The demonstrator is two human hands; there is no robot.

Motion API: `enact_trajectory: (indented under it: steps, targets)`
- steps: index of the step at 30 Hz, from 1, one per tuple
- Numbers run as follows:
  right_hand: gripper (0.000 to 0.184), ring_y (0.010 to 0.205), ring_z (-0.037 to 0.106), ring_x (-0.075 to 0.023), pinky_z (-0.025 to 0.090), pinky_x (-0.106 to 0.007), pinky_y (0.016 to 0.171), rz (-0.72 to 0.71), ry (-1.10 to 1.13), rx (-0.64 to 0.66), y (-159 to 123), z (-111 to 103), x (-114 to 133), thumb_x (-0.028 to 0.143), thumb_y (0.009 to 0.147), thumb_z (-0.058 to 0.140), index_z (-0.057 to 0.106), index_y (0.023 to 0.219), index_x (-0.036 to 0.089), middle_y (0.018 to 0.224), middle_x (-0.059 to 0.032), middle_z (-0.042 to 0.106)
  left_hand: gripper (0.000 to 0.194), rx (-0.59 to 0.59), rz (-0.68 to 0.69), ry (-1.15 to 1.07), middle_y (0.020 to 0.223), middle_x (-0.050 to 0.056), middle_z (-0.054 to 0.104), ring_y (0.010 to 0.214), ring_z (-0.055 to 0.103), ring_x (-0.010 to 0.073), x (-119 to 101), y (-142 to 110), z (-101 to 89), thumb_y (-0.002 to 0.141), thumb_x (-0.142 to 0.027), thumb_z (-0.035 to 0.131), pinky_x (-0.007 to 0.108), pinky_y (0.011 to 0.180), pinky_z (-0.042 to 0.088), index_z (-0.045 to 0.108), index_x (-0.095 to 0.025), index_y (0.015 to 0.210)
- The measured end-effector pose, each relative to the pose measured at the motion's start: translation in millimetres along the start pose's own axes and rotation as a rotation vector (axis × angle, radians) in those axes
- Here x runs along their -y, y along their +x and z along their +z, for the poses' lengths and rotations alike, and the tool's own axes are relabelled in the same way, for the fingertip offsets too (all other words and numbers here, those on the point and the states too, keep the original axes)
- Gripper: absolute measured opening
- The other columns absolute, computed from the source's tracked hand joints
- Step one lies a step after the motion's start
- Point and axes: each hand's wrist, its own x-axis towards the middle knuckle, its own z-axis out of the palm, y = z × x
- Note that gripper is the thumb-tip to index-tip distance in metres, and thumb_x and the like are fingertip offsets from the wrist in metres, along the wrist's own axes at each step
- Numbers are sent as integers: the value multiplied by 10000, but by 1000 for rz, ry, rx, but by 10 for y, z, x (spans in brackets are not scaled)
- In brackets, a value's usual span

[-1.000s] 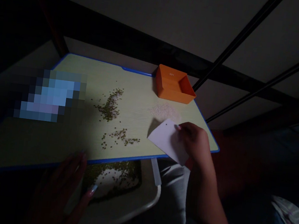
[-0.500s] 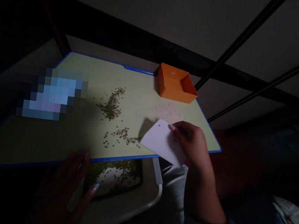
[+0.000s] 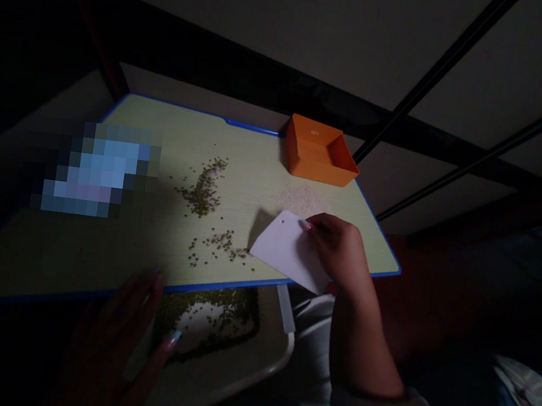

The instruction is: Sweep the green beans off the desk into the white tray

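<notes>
A white scraper [image 3: 285, 247], a flat sheet with a small hole near one corner, is pinched in my right hand [image 3: 341, 251]. Its left corner touches scattered green beans [image 3: 221, 242] mixed with pale grains. My left hand [image 3: 121, 336] lies in shadow at the table's front edge, thumb and fingers apart, over the left side of a white bin [image 3: 276, 362]. Within the bin, green beans [image 3: 173, 309] surround a patch of white grains [image 3: 207, 323]. Farther back on the table are a heap of green beans [image 3: 203, 191] and a spread of white grains [image 3: 304, 199].
An orange open box [image 3: 320, 163] stands at the back right of the blue-edged table [image 3: 148, 240]. A blurred-out bright object [image 3: 97, 172] is at the left. Behind the table rises a panelled wall [image 3: 292, 28]. The bin sits below the front edge, by my legs.
My right hand has moved slightly left and away from me with the scraper, whose corner is now closer to the scattered beans. My left hand has stayed almost still.
</notes>
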Motion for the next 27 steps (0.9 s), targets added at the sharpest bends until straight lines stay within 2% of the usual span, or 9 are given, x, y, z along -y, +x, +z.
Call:
enact_trajectory:
  steps: [7,16,23,27]
  targets:
    - [214,654,636,-180,424,-305,618,26,-56,-43,-76,-128,19,322,870,553,709,864,176,772,-83,739,700,5,8,6,1640,-6,366,1517,336,276,-6,-2,-24,893,-410,426,609,1206,354,137,-422,1530]
    - [225,667,632,-181,409,-304,617,27,-99,41,-185,-168,104,327,886,546,711,846,179,768,-78,740,713,-8,26,-1,1628,9,390,1509,351,284,-30,14,-25,890,-386,457,622,1193,365,147,-409,1531]
    - [227,689,649,-182,415,-298,625,-46,-101,92,-172,-137,223,312,906,530,710,861,182,801,-82,747,689,-73,71,38,1594,39,444,1488,388,283,34,-4,39,884,-417,421,619,1160,408,195,-364,1532]
    - [224,668,648,-179,415,-300,615,-45,-139,46,-207,-183,265,304,907,527,712,856,189,785,-79,744,688,-79,79,33,1585,55,456,1486,393,284,37,-9,39,885,-408,420,640,1133,430,198,-351,1533]
